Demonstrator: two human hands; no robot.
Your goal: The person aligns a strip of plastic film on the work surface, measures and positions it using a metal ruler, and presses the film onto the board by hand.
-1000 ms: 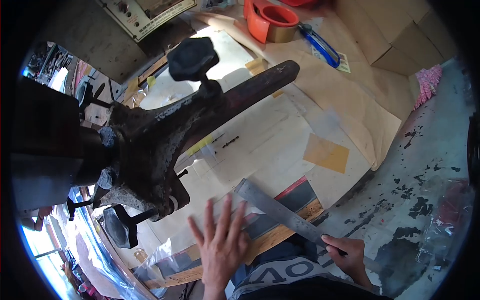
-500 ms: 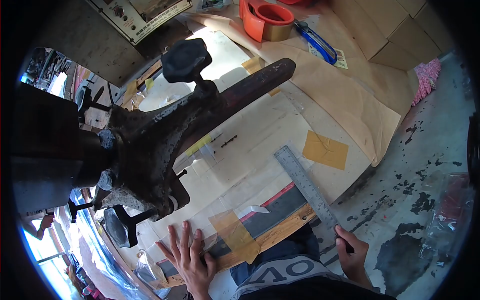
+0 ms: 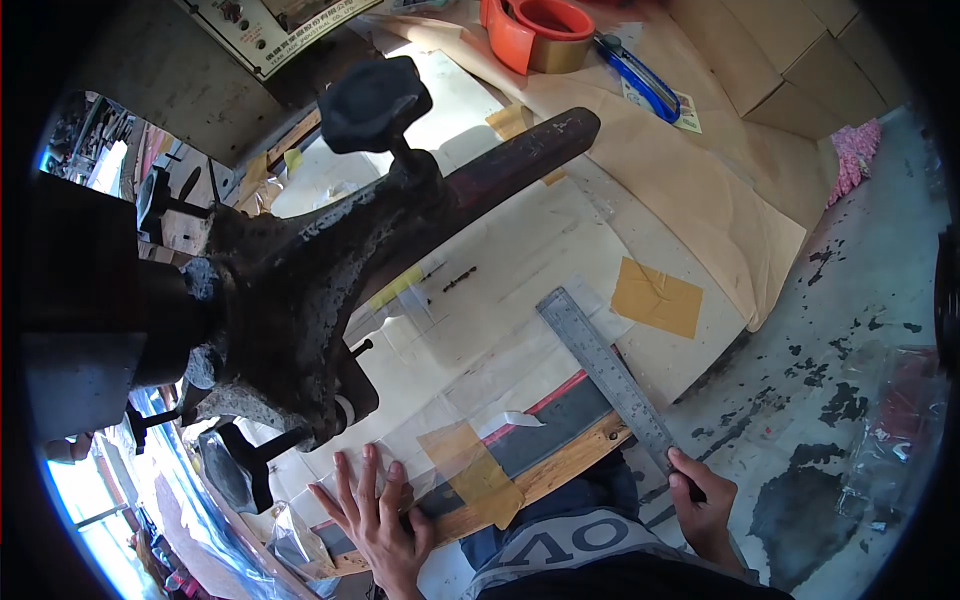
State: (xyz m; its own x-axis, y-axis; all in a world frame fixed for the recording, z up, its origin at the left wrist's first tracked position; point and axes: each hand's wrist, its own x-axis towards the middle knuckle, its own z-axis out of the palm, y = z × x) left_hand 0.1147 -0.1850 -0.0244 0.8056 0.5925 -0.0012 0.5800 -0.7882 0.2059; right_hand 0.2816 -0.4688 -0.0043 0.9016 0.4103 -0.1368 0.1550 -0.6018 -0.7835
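My right hand (image 3: pixel 705 500) is closed round the near end of a steel ruler (image 3: pixel 605 372). The ruler lies slantwise across the board's front edge, over a dark grey strip (image 3: pixel 560 432) with a red border. My left hand (image 3: pixel 383 520) rests flat with fingers spread on the worktop's front edge, left of a piece of brown tape (image 3: pixel 465 462). A wooden batten (image 3: pixel 565 468) runs along this edge beneath the strip. A small white curled scrap (image 3: pixel 515 419) sits on the strip between my hands.
A black machine arm with a knob (image 3: pixel 375 105) overhangs the left side. Behind are brown paper (image 3: pixel 690 200), an orange tape dispenser (image 3: pixel 510 40), a blue utility knife (image 3: pixel 640 80) and a cardboard box (image 3: pixel 800 75). Another person's hand (image 3: pixel 68 448) shows at far left.
The ruler's far end has swung slightly left, while its near end stays in my right hand. My left hand keeps its place. The view has shifted a little.
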